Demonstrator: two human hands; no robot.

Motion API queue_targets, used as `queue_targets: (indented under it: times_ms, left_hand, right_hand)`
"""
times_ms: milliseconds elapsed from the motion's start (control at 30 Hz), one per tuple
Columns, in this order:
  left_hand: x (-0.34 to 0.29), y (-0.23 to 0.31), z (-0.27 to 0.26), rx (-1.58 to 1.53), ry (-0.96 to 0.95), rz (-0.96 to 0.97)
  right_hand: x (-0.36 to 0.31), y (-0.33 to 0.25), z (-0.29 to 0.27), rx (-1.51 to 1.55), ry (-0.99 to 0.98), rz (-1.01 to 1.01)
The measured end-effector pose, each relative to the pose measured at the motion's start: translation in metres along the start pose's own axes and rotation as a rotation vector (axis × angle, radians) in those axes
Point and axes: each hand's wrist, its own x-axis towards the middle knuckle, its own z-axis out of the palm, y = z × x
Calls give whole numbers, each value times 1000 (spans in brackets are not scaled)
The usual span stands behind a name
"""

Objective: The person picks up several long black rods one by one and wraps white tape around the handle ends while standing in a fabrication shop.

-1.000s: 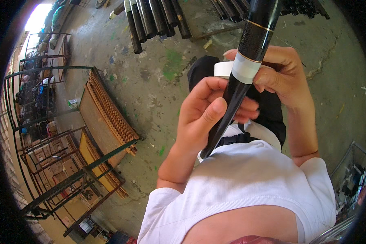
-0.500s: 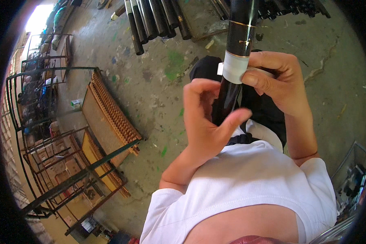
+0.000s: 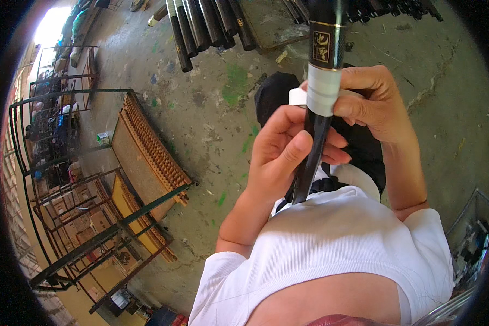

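Observation:
A glossy black pole (image 3: pixel 316 133) with gold rings and a gold emblem runs from the top edge down towards my white shirt. Around its middle sits a white tape band (image 3: pixel 324 89), which looks wrapped in layers. My right hand (image 3: pixel 372 103) grips the pole at this band, thumb on the right side and index finger behind. Just below, my left hand (image 3: pixel 281 146) curls round the pole, its thumb along the left side and fingertips apparently showing past the right side. A small white roll (image 3: pixel 297 97) shows beside the band, above my left fingers; its far part is hidden.
Several black poles (image 3: pixel 212 24) lie at the top, with more dark tubes (image 3: pixel 386 8) at the top right. Left stands a dark metal rack (image 3: pixel 70 92) near boards with ridged brown edges (image 3: pixel 152 146). The concrete floor (image 3: pixel 212 125) has green stains.
My left hand has closed in around the pole, its thumb drawn back to the left side. The pole has turned, bringing a gold emblem into view, and the white roll shows more.

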Motion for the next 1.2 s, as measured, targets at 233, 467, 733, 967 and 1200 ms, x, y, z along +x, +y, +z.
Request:
queue_targets:
  times_ms: [233,467,733,967,1200]
  left_hand:
    - [-5,-27,-5,548,176,282]
    - [3,-6,-23,172,-131,-107]
    - [-8,-19,-15,748,106,410]
    - [-7,-5,-3,286,107,-71]
    - [-8,-22,-24,379,-15,73]
  right_hand:
    - [-8,-8,13,-179,303,-165]
    - [-2,-10,-13,-21,55,-21]
    - [-8,-12,1,-210,264,-159]
    - [-3,-14,-8,-122,120,-133]
    - [-3,-6,-11,-74,153,-128]
